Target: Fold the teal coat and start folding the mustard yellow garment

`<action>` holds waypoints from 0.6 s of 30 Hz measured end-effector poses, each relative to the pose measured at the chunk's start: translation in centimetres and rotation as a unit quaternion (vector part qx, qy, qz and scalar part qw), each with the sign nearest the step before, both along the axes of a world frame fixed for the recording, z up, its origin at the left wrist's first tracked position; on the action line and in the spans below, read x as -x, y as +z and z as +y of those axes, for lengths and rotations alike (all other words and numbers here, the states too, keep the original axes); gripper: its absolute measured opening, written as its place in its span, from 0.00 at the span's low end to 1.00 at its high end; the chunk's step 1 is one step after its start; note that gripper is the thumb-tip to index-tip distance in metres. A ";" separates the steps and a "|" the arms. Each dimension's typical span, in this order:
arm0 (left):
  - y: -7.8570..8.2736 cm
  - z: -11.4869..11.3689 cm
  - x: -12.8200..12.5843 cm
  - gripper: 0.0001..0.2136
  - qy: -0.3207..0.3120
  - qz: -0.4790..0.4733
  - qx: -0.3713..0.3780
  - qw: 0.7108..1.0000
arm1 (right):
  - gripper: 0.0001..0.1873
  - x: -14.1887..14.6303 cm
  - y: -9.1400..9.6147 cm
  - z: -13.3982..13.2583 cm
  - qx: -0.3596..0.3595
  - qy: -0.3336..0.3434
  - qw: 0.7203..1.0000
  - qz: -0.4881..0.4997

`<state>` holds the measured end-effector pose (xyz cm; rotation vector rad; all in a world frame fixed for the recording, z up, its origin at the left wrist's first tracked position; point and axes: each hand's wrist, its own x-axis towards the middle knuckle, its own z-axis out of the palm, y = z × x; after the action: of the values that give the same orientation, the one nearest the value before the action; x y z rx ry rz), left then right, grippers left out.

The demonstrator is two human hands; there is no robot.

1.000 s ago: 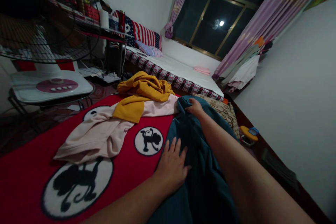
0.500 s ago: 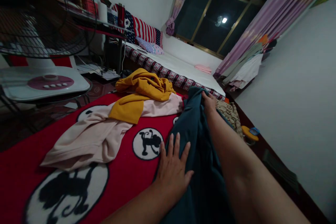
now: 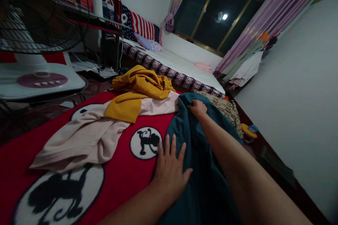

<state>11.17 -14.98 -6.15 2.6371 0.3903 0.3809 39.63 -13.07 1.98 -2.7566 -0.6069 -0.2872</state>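
Note:
A dark teal garment [image 3: 200, 161] lies spread over the red blanket [image 3: 142, 179], its kind hard to make out. My left hand [image 3: 171, 165] rests flat on its left side with fingers spread. Farther up, my right hand [image 3: 198, 108] is closed on the cloth near the garment's far end, gripping a fold. Left of the garment is a pale pink garment [image 3: 87, 140], laid out flat with creases. A bunched mustard-yellow garment [image 3: 145, 84] sits on top of its far part.
An electric fan [image 3: 42, 74] stands at the left, beside a cluttered desk [image 3: 102, 24]. A bed [image 3: 174, 61] runs below the window at the back. A patterned brown cloth [image 3: 224, 107] lies beyond the teal garment, and a wall [image 3: 298, 88] rises at the right.
My right hand has come down and left with the teal cloth, which now spreads wider to the right at its far end. My left hand stays flat on the garment.

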 end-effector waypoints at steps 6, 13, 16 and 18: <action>0.2 0.0 -0.1 0.36 -0.002 -0.009 0.008 1.000 | 0.19 0.6 -0.1 -1.7 0.060 -0.062 0.993 -0.078; -0.1 0.0 0.0 0.34 -0.010 -0.027 -0.002 1.000 | 0.20 0.9 0.5 -2.9 0.099 -0.059 0.984 -0.138; -0.2 -0.1 0.0 0.33 -0.025 -0.037 -0.008 0.999 | 0.21 0.6 0.5 -4.6 0.114 -0.072 0.981 -0.139; -0.2 -0.1 0.0 0.32 -0.037 -0.033 -0.008 0.999 | 0.20 0.7 0.3 -5.5 0.131 -0.068 0.980 -0.131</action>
<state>11.14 -15.08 -6.37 2.6382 0.2697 0.4483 38.90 -18.57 2.27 -3.0471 -0.5542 -0.6532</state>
